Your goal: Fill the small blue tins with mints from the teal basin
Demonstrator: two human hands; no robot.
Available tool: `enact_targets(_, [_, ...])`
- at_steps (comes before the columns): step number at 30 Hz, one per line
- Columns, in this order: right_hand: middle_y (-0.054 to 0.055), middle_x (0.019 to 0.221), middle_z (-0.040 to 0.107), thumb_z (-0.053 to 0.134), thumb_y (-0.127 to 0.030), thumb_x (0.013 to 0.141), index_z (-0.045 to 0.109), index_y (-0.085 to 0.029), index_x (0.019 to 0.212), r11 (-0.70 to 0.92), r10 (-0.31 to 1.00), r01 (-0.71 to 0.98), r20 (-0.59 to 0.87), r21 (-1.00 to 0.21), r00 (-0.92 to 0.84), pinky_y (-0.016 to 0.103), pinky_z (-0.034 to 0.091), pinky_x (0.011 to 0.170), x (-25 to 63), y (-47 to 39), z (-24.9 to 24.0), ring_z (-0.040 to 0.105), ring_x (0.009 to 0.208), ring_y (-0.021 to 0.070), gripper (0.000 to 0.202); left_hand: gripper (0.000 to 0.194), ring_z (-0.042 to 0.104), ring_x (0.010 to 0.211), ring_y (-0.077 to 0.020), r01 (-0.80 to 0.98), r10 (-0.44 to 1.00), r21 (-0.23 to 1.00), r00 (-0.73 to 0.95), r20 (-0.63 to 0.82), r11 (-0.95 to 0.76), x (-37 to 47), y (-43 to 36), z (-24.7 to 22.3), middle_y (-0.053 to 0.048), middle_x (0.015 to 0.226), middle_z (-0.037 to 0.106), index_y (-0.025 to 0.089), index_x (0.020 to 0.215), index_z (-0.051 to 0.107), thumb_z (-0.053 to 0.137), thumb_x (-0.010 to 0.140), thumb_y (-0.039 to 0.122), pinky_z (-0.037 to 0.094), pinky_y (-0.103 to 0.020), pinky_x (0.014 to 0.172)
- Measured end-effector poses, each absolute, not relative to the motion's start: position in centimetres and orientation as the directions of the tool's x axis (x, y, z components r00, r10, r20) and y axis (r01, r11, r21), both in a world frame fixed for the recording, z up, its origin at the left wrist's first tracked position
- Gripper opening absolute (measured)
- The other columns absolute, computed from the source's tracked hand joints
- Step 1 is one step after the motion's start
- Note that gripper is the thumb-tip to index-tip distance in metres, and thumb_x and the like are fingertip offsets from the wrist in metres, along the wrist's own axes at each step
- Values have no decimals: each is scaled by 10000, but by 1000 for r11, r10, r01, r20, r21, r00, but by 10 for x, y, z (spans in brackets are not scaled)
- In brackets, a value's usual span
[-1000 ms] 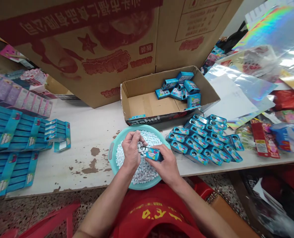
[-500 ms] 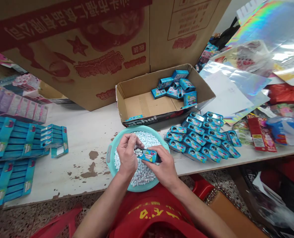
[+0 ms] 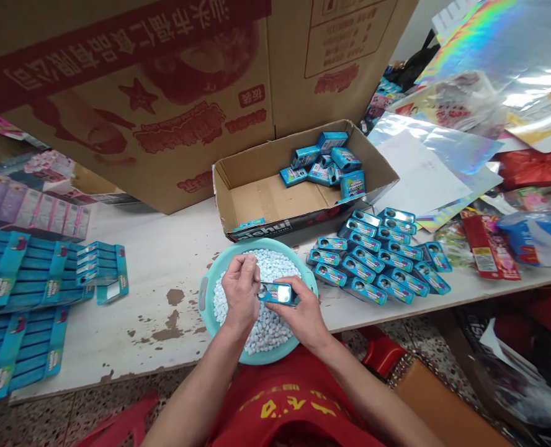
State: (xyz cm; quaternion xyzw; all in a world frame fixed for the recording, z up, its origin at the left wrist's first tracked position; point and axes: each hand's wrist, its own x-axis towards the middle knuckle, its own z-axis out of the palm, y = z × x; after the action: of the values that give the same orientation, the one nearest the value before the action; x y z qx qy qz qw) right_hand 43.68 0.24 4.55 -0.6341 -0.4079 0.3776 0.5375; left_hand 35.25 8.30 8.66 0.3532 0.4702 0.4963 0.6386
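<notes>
Over a turquoise basin (image 3: 204, 310) filled with small pale-blue candies (image 3: 268, 332), I hold a small blue candy box (image 3: 277, 293) in my right hand (image 3: 306, 315). The box lies on its side, its left end close to my left hand (image 3: 241, 288). The fingers of my left hand are curled together above the candies; what is inside them is hidden. Right of the basin, several similar blue boxes (image 3: 359, 264) stand in rows, round windows showing in their tops.
A shallow cardboard tray (image 3: 257, 195) with loose blue boxes sits behind the basin, before a large carton (image 3: 173, 93). Stacked blue display packs (image 3: 19, 298) are at left. Plastic sheets (image 3: 424, 161) and candy packets (image 3: 489, 245) cover the table's right.
The held box has turned slightly, and its face now catches a bright reflection. My left fingers have curled in more tightly; the candies seen between them and the box no longer show.
</notes>
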Motion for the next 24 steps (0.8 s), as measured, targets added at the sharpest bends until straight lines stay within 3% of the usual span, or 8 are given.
enact_targets(16, [-2, 868, 588, 801, -324, 576, 596, -203, 907, -150, 911, -253, -233, -956, 340, 293, 458, 748, 447, 6, 26, 566, 795, 173, 407, 261, 222, 360, -33, -306, 953, 904, 43, -299, 297, 350, 96, 80, 97, 450, 343, 181, 717, 500, 667, 731, 383, 167, -151, 360])
enact_targets(18, [3, 883, 595, 812, -332, 558, 607, -204, 902, -132, 909, -270, -225, -954, 351, 300, 459, 773, 450, 6, 27, 572, 822, 180, 420, 248, 319, 384, -58, -161, 960, 946, 43, -278, 281, 338, 101, 67, 77, 476, 404, 193, 724, 513, 614, 759, 416, 248, -161, 386])
enact_targets(21, [11, 885, 593, 835, -326, 525, 638, -202, 851, -85, 914, -187, -151, -979, 377, 304, 459, 809, 460, -3, 32, 576, 860, 192, 400, 241, 578, 670, -161, 326, 961, 936, 188, -203, 134, 315, 109, 47, -6, 663, 611, 200, 715, 590, 638, 708, 436, 456, -258, 626])
enact_targets(24, [11, 883, 596, 822, -326, 555, 637, -211, 859, -72, 896, -151, -131, -986, 424, 277, 485, 750, 478, -26, 37, 588, 824, 184, 374, 237, 593, 936, -239, 591, 953, 802, 281, -108, -83, 309, 124, 46, -45, 902, 682, 211, 780, 654, 618, 711, 434, 432, -358, 869])
